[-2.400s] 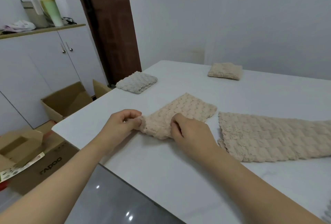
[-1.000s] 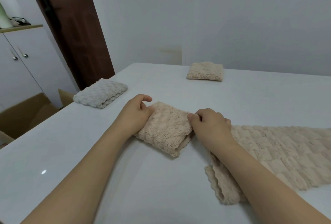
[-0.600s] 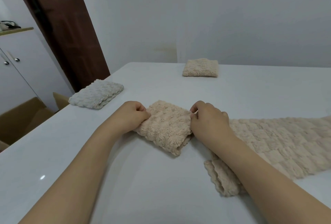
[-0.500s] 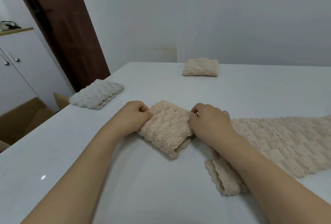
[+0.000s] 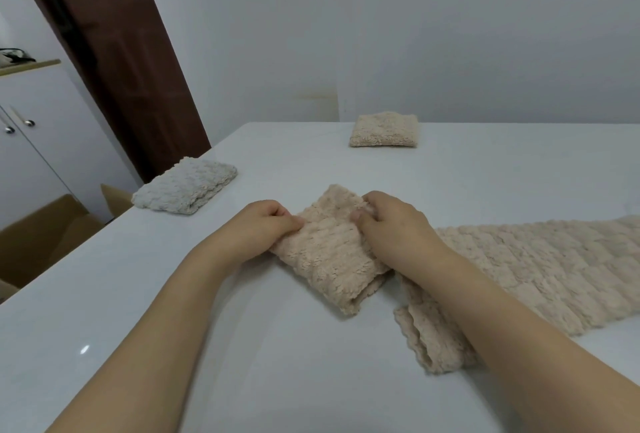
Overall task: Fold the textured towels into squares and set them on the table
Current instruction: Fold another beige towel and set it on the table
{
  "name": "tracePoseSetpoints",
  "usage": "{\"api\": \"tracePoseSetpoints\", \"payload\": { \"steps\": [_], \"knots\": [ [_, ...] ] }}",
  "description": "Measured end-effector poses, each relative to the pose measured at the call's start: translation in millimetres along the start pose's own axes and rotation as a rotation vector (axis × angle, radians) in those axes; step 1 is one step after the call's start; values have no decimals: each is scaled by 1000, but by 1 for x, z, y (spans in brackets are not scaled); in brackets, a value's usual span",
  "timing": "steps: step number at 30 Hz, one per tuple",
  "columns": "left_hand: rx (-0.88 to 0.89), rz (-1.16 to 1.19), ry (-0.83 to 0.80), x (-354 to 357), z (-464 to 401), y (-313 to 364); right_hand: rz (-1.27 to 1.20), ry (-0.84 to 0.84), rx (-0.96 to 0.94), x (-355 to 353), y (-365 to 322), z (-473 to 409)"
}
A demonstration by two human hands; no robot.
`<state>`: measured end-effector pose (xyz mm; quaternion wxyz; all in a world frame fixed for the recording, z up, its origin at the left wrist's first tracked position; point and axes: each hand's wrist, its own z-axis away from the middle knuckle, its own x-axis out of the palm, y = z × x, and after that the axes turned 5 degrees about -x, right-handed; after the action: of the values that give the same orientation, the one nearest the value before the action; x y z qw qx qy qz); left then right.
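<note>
A beige textured towel (image 5: 329,252), folded into a small thick square, lies on the white table (image 5: 242,346) in front of me. My left hand (image 5: 258,228) pinches its left edge with curled fingers. My right hand (image 5: 391,225) grips its right edge, thumb on top. A longer beige towel (image 5: 540,277), folded lengthwise, stretches off to the right under my right forearm. Two folded squares sit farther back: a grey-white one (image 5: 185,185) near the left edge and a beige one (image 5: 383,129) near the far edge.
The table's left edge runs diagonally past the grey-white towel. Beyond it on the floor stand open cardboard boxes (image 5: 41,235), a white cabinet (image 5: 31,142) and a dark brown door (image 5: 114,52). A white wall closes off the far side.
Earlier the beige towel lay flatter and I folded its near end over. Since half a second ago both hands have kept their grip on the folded square, and it has risen slightly between them.
</note>
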<state>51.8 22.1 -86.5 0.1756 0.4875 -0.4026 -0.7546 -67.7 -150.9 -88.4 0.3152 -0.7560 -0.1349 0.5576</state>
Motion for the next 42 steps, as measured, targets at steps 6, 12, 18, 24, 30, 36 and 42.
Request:
{"api": "tracePoseSetpoints", "payload": {
  "steps": [6, 12, 18, 24, 30, 36, 42],
  "knots": [
    [171, 282, -157, -9, 8, 4, -180, 92, -40, -10, 9, -4],
    [195, 359, -216, 0, 10, 5, -299, 6, -65, -15, 9, -3],
    [409, 332, -68, 1, 18, 14, -457, 76, -170, -34, 1, -4],
    [508, 54, 177, 19, 34, 23, -502, 144, -198, -51, 1, -4],
    [522, -51, 199, 32, 43, 29, -494, 113, -118, -54, 1, -4],
    [479, -37, 176, 32, 43, 31, -569, 61, -166, -59, -2, -1],
    [446, 30, 138, 30, 42, 31, -633, 58, -284, -61, -4, 1]
  ]
}}
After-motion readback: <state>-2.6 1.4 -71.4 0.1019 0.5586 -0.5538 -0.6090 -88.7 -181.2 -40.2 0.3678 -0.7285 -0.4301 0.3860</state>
